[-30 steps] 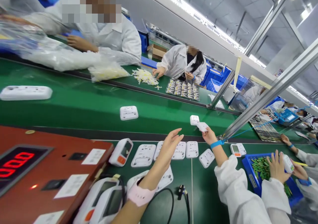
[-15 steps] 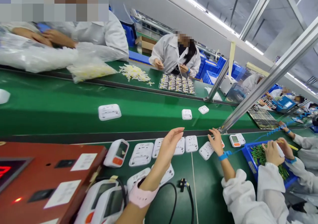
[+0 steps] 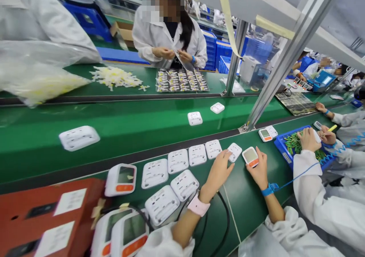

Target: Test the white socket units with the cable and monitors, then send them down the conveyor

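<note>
L hand (image 3: 218, 171) over the green bench (image 3: 251, 207), fingers (image 3: 228, 159) spread apart, tips touching the near edge of a small white cover (image 3: 235, 151), not clamped on it. R hand (image 3: 258, 169) just beside, thumb and fingers closed on a white monitor w/ orange button (image 3: 250, 156), which rests on the bench at the right end of the row of white covers (image 3: 189, 156). Row runs parallel to the dark belt edge (image 3: 114, 164), close to it. Free bench: open green strip toward the near edge, right of the black cable (image 3: 225, 226). Blue tray (image 3: 281, 150) and a co-worker's sleeve (image 3: 316, 188) bound the right side. Red tester (image 3: 42, 215) blocks far left.
</note>
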Demonstrator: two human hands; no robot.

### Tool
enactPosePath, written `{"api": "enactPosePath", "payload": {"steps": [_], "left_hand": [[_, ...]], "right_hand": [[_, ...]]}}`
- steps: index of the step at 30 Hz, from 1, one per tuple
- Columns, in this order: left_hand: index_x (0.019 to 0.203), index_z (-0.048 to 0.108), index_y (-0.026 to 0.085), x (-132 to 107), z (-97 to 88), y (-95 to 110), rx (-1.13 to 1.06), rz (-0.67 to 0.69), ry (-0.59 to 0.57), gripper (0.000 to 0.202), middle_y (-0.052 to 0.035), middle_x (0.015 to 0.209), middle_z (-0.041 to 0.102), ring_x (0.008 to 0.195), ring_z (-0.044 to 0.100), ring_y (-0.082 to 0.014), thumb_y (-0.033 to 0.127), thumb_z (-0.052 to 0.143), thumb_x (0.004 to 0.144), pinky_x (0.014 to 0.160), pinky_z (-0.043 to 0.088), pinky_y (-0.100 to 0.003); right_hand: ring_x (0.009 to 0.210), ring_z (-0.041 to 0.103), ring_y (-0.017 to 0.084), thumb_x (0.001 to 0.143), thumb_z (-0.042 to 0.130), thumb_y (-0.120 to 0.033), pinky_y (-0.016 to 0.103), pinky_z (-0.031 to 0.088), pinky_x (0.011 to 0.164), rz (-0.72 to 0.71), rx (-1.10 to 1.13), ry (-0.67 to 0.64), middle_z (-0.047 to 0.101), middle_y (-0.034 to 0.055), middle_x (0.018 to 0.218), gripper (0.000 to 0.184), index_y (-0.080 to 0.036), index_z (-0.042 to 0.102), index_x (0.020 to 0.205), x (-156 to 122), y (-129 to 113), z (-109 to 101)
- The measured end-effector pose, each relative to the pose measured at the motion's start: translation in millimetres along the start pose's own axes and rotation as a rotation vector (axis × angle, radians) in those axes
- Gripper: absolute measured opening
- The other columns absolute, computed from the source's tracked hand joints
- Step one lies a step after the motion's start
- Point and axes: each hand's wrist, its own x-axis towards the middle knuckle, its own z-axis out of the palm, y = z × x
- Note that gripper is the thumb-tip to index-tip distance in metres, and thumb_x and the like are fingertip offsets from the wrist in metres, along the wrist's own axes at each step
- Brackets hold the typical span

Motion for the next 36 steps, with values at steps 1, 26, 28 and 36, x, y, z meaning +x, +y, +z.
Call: {"api": "enactPosePath", "payload": {"steps": [1, 26, 28, 36], "left_hand": [[0.121, 0.055, 0.014, 1.7, 7.3, 2.0, 0.022, 0.002, -0.008, 0.043, -0.0168, 0.14, 0.044, 0.133, 0.041, -0.0288, 0.014, 0.059, 0.078, 0.113, 0.032, -0.047], [0.116, 0.059, 0.015, -3.6, -117.8, 68.8, -1.326, -0.486, 0.271, 0.041, -0.0094, 0.111, 0.065, 0.092, 0.064, -0.0211, 0.038, 0.056, 0.082, 0.074, 0.055, -0.032], [0.113, 0.061, 0.015, -7.4, -128.2, 72.9, -1.335, -0.496, 0.35, 0.04, -0.0085, 0.114, 0.065, 0.09, 0.065, -0.0195, 0.043, 0.043, 0.091, 0.071, 0.055, -0.029], [0.113, 0.064, 0.017, -14.6, -145.1, 71.0, -1.298, -0.503, 0.575, 0.043, -0.0052, 0.11, 0.067, 0.088, 0.066, -0.0181, 0.045, 0.036, 0.095, 0.067, 0.055, -0.025]], "right_hand": [[0.112, 0.053, 0.025, 0.065, 0.065, -0.023, 0.041, 0.041, 0.104, 0.029, 0.032, -0.012, 0.048, 0.0118, 0.118, 0.074, -0.017, 0.047, 0.136, -0.6, -2.5, -1.3], [0.078, 0.066, 0.017, 0.071, 0.074, -0.039, 0.027, 0.056, 0.066, 0.393, 1.204, -0.492, 0.069, 0.0038, 0.096, 0.04, -0.018, 0.062, 0.103, 28.5, -159.4, 1.7], [0.08, 0.065, 0.016, 0.07, 0.074, -0.04, 0.025, 0.055, 0.067, 0.376, 1.196, -0.534, 0.069, 0.0026, 0.094, 0.041, -0.019, 0.062, 0.104, 30.9, -172.3, 7.8], [0.099, 0.064, 0.02, 0.079, 0.065, -0.051, 0.028, 0.055, 0.075, 0.302, 1.265, -0.599, 0.066, 0.0045, 0.112, 0.048, -0.021, 0.061, 0.116, 27.3, -197.2, 24.7]]}}
